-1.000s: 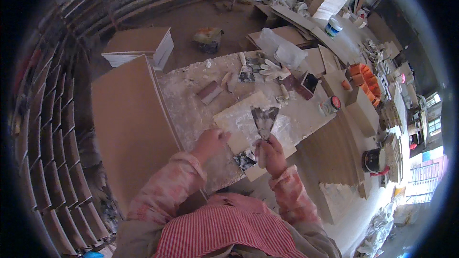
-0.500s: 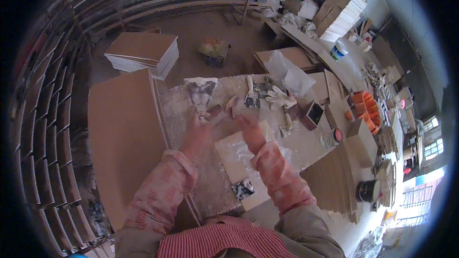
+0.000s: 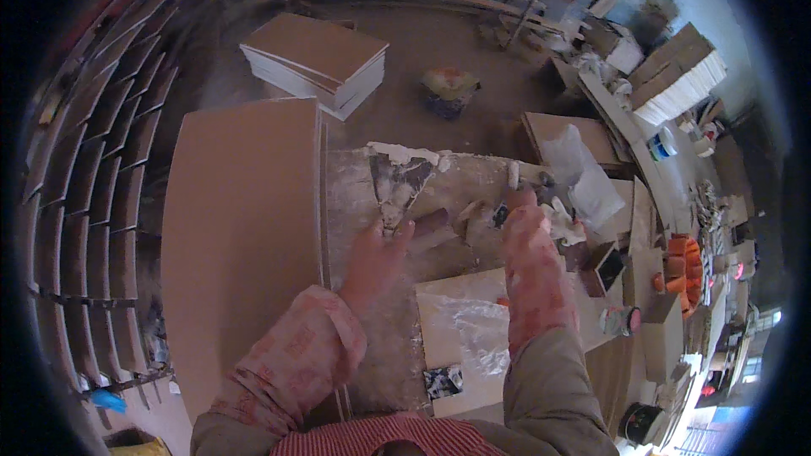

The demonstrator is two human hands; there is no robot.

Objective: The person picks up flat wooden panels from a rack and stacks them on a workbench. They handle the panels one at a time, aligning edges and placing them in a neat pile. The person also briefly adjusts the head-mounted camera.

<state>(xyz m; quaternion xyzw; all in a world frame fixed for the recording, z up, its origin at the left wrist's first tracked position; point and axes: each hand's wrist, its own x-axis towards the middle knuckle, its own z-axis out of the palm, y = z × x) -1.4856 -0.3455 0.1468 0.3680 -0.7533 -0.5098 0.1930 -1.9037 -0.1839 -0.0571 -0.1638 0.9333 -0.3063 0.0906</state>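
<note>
My left hand (image 3: 378, 255) is closed round the handle of a wide putty knife (image 3: 400, 176), its dark blade smeared with white paste and pointing away from me. Beside those fingers lies a reddish-brown block (image 3: 431, 225). My right hand (image 3: 521, 205) is closed over a second putty knife; its pale handle end (image 3: 514, 172) sticks out beyond the fingers, and the hand hides most of the rest. A crumpled whitish work glove (image 3: 559, 221) lies just right of that hand. Both hands are over the paste-stained worktable (image 3: 372, 355).
A big brown board (image 3: 245, 245) borders the table's left side. Nearer me lies a pale board under clear plastic (image 3: 477, 329). To the right are a plastic bag (image 3: 587, 181), an open dark box (image 3: 604, 268) and a red-lidded jar (image 3: 621, 321). Stacked boards (image 3: 317, 55) stand beyond.
My right hand has moved away to the right, onto the second putty knife. My left hand still holds the wide putty knife, now angled differently. The whole view has shifted.
</note>
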